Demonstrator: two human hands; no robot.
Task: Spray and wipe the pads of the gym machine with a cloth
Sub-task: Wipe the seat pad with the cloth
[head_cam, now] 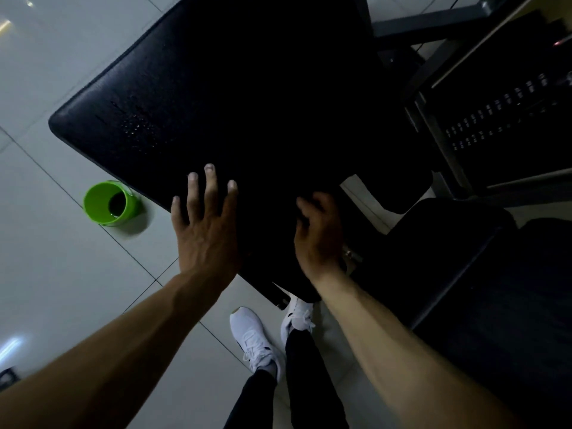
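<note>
A large black pad [235, 88] of the gym machine fills the middle of the view, with small spray droplets [137, 126] glinting near its left corner. My left hand [205, 224] lies flat on the pad's near edge, fingers straight and spread. My right hand [318, 233] is beside it on the same pad, its blurred fingers curled round what looks like a dark cloth [305, 289] bunched under the palm and wrist. The cloth is nearly lost against the black pad. No spray bottle is visible.
A green bucket [108, 203] holding dark liquid stands on the pale tiled floor [55, 274] left of the pad. A second black pad [483, 274] lies at the lower right. The weight stack [498, 119] and metal frame [433, 24] stand behind. My white shoes [257, 342] are below the pad.
</note>
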